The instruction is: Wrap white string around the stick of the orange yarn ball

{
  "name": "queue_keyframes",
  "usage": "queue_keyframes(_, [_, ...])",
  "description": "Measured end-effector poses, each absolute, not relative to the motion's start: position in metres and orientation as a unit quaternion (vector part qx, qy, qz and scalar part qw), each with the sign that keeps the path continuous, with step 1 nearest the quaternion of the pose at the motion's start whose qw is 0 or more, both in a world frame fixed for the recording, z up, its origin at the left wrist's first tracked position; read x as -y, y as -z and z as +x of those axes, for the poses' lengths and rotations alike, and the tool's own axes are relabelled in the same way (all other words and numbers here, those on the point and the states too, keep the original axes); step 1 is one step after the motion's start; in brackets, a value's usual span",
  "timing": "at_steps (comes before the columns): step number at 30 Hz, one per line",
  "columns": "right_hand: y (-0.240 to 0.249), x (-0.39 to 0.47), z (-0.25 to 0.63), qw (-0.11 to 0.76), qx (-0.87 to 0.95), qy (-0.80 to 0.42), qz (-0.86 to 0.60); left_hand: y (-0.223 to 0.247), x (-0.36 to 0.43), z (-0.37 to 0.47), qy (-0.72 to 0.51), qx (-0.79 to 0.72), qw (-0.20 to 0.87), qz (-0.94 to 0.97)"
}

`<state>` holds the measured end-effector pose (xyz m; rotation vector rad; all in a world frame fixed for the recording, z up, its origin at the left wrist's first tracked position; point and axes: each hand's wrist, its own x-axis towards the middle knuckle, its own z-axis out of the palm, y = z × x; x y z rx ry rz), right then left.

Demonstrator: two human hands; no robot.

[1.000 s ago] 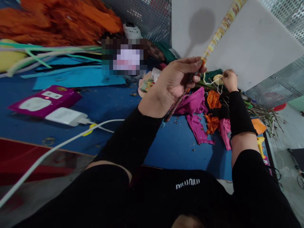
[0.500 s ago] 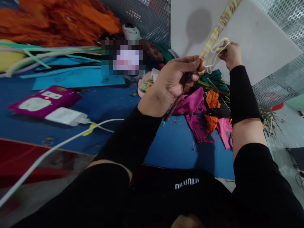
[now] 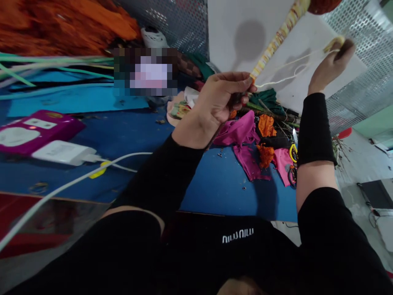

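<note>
My left hand (image 3: 225, 96) is closed round the lower end of a slanting stick (image 3: 278, 39) wrapped in yellow, white and reddish-brown bands. A small orange band shows on the stick just above my thumb. At the stick's upper end, partly out of view, is a rounded orange-brown thing (image 3: 324, 5). Off to the right, my right hand (image 3: 331, 65) is closed on a small bundle of pale yellow yarn (image 3: 334, 42), slightly blurred. Thin yarn strands run between it and the stick near my left fingers.
Magenta cloth scraps (image 3: 238, 129), orange crumpled pieces (image 3: 266, 125) and yellow-handled scissors (image 3: 293, 153) lie on the blue table (image 3: 215, 192). A purple power socket (image 3: 55, 127) with a white charger (image 3: 66, 152) sits left, its cable crossing the front. Orange cloth (image 3: 67, 28) is heaped behind.
My right hand has moved right and away from the stick, drawing the yarn out into longer strands. My left hand keeps its hold. The view has shifted slightly right.
</note>
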<state>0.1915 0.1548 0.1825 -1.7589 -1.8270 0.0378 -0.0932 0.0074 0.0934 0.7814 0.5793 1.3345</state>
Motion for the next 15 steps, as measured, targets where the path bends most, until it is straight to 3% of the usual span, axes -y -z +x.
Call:
queue_keyframes(10, [-0.130,-0.053,0.231,0.195,0.555,0.156,-0.794,-0.083,0.005,-0.057,-0.550,-0.282,0.656,0.434])
queue_keyframes(13, [-0.107,-0.011,0.228,0.240,0.579,0.181,-0.758,-0.082,0.012,-0.049,-0.533,-0.300,0.645,0.457])
queue_keyframes(15, [-0.084,0.010,0.216,0.306,0.669,0.130,-0.665,-0.080,0.018,-0.045,-0.523,-0.304,0.644,0.469])
